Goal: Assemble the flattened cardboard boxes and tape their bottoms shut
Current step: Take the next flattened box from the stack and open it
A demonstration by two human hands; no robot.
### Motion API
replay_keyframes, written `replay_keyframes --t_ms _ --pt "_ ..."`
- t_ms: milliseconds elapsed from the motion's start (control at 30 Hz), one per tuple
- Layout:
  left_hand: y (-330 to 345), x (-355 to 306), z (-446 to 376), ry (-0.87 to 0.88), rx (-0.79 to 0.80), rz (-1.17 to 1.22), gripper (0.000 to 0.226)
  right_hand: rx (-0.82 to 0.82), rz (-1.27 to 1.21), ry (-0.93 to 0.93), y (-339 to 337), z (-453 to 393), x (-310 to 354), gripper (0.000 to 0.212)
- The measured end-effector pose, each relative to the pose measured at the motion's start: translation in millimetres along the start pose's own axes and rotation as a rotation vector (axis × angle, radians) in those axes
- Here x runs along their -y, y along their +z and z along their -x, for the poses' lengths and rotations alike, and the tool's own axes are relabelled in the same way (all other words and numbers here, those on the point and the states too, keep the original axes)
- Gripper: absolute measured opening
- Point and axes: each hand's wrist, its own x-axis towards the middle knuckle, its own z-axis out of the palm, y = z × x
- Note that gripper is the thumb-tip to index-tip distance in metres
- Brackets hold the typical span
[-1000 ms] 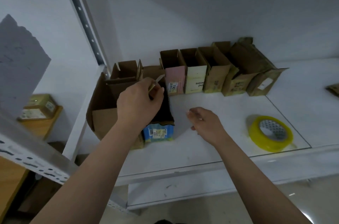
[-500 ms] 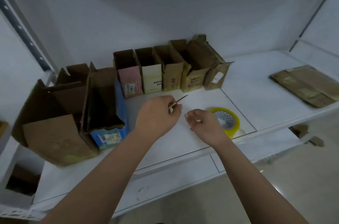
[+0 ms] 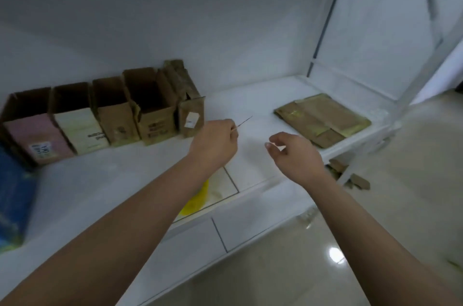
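I note my left hand (image 3: 215, 141) pinching a thin dark blade (image 3: 244, 122), right hand (image 3: 294, 154) loosely released; white labels on the brown cardboard boxes (image 3: 150, 107) unreadable.

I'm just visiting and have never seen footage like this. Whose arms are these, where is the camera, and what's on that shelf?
No machine here: a person wears a camera on the head, looking down at their own arms. The left hand pinches a thin stick; the right hand is open and holds nothing. On the white shelf a row of assembled boxes stands open-topped at the left, and flattened cardboard boxes lie stacked at the right. A yellow tape roll shows partly behind the left forearm.
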Motion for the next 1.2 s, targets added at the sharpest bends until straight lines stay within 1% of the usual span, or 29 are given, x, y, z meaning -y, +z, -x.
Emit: replay_keyframes --t_ms 67,167,233,333,467,600,733,800,900,1000,1067,1133,1200 --pt "20 -23 -23 0.017 0.018 0.007 0.025 -0.01 0.042 0.045 -23 -12 -30 0.037" --pt "44 -53 -53 0.03 0.086 -0.035 0.028 -0.029 0.077 0.092 -43 -30 -65 0.023" --pt "56 -69 -72 0.051 0.129 -0.059 0.027 -0.032 0.082 0.118 -49 -40 -81 0.025" --pt "71 -82 -100 0.076 0.188 -0.025 0.026 -0.03 0.116 0.171 -60 -55 -97 0.027" --pt "93 -95 -137 0.103 0.232 -0.015 0.03 -0.017 0.186 0.238 -73 -73 -118 0.033" --pt "118 -112 -162 0.139 0.291 -0.038 0.031 -0.023 0.228 0.297 -77 -89 -141 0.03" --pt "140 -128 -178 0.157 0.363 -0.063 0.032 -0.026 0.239 0.367 -71 -98 -161 0.029" --pt "151 -129 -183 0.14 0.391 -0.056 0.027 -0.014 0.229 0.375 -66 -102 -172 0.03" --pt "165 -127 -188 0.115 0.429 -0.023 0.025 0.014 0.201 0.375 -56 -113 -187 0.031" --pt "178 -123 -192 0.084 0.44 -0.014 0.031 0.047 0.17 0.373 -41 -126 -204 0.035" --pt "186 -119 -197 0.071 0.445 0.004 0.032 0.079 0.181 0.364 -32 -136 -215 0.041" --pt "193 -115 -201 0.044 0.442 0.007 0.032 0.107 0.226 0.353 -25 -143 -224 0.053" --pt "199 -112 -206 0.016 0.418 0.018 0.035 0.127 0.288 0.328 -20 -149 -234 0.07"
